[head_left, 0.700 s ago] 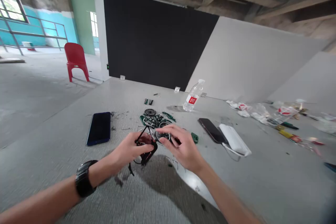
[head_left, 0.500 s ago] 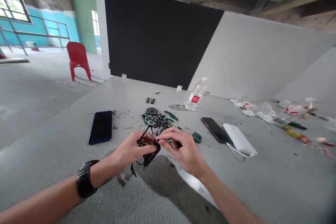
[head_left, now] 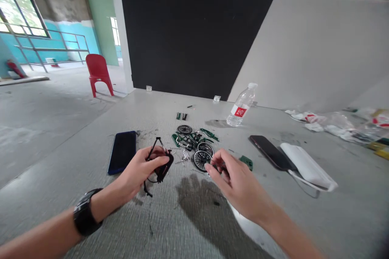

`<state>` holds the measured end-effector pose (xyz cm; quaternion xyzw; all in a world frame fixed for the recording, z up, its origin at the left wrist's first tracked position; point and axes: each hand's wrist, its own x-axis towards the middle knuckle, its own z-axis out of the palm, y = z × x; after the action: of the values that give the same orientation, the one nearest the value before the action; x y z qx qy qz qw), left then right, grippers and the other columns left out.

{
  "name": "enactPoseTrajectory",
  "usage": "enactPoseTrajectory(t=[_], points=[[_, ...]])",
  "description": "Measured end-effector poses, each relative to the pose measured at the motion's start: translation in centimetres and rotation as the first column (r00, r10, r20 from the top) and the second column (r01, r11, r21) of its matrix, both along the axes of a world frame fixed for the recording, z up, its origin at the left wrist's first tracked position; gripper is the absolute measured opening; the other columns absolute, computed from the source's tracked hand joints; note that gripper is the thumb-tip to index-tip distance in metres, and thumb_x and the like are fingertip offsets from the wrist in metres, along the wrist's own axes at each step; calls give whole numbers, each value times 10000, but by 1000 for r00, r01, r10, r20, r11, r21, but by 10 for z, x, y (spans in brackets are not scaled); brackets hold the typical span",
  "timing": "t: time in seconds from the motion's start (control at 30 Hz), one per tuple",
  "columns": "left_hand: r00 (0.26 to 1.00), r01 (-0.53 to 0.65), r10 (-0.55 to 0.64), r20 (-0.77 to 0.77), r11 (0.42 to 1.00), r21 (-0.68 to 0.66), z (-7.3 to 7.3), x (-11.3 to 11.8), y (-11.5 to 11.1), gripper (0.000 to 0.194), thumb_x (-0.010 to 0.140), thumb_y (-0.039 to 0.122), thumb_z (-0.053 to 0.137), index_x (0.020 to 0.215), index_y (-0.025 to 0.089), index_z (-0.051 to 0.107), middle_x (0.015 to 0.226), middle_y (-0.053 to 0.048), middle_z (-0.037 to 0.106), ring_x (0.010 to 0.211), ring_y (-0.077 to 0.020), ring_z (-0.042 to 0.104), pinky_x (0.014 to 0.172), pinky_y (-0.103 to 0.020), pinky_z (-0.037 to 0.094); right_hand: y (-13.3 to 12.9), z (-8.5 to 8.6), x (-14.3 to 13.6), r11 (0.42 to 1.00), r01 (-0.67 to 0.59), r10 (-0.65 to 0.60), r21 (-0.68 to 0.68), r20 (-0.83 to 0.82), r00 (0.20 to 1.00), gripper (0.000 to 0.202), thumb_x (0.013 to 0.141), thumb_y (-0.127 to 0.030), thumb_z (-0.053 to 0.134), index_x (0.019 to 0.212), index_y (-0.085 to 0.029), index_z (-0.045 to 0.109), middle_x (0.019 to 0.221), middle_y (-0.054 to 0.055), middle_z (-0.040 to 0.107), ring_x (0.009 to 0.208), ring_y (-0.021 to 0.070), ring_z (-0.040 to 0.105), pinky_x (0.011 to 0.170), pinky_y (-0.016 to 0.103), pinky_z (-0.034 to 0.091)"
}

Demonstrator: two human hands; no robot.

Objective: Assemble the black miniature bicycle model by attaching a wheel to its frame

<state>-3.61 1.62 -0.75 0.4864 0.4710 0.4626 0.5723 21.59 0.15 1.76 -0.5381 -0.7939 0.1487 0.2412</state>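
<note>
My left hand, with a black watch on its wrist, grips a small black bicycle frame between thumb and fingers, raised above the grey surface. To the right, my right hand has its thumb and index finger curled near each other; anything between them is too small or hidden to make out. Just beyond it lie small spoked wheels, beside silver parts and dark green parts. A green piece rests behind my right hand. Another wheel lies farther back.
A blue-edged phone lies at left. On the right are a dark phone and a white power bank with a cable. A water bottle stands farther back. Plastic litter lies far right, and a red chair stands beyond.
My right hand has moved right, away from the black frame and my left hand. The frame has shifted slightly left in my left hand. The camera view has also turned a little.
</note>
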Motion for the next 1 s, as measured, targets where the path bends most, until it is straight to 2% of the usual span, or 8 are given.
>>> enactPoseTrajectory(t=[0.23,0.4,0.5,0.63,0.73,0.83,1.0], points=[[998,-54,54,-44,999,2,-14,-7,1,233,792,366,693,878,152,668,797,-39,636,699,-135,546,569,-222,416,1,-7,6,998,-12,5,56,125,992,235,1033,-343,327,921,-228,498,899,32,576,644,132,524,594,287,417],[994,-75,78,-78,996,49,-20,-6,1,222,795,367,687,858,155,665,792,-30,630,702,-137,542,604,-235,426,5,-14,14,992,-41,12,119,238,971,236,1022,-268,354,1023,-232,587,973,48,599,745,161,606,669,319,460],[989,-78,87,-120,994,76,-19,-4,0,215,808,363,662,864,155,668,796,-35,641,718,-151,554,630,-250,432,4,-23,10,988,-67,27,140,266,963,257,1016,-232,356,1070,-239,606,978,49,614,715,158,616,651,319,467],[985,-79,93,-147,992,101,-17,-4,0,216,802,361,659,855,152,668,812,-41,650,728,-160,563,647,-260,440,1,-35,-5,982,-145,106,121,285,953,301,1005,-206,344,1044,-218,642,967,73,620,695,164,626,648,322,487],[983,-78,95,-157,991,110,-17,-4,1,241,795,382,668,873,154,675,836,-51,667,746,-173,581,656,-268,447,3,-43,-14,973,-180,126,145,317,940,350,978,-161,338,1133,-199,649,952,89,618,712,181,639,648,324,496],[980,-86,105,-167,989,117,-18,-5,2,225,785,364,676,868,155,679,852,-55,681,773,-181,598,675,-270,453,7,-47,-17,971,-184,120,150,358,926,415,953,-123,330,1247,-174,618,963,100,609,713,185,644,651,329,503],[985,-78,93,-147,991,107,-14,-3,2,189,790,344,662,836,161,672,797,-34,676,742,-167,593,676,-263,449,12,-49,-19,972,-193,131,134,370,920,425,931,-101,349,1230,-185,640,962,95,602,682,167,631,623,304,494]])
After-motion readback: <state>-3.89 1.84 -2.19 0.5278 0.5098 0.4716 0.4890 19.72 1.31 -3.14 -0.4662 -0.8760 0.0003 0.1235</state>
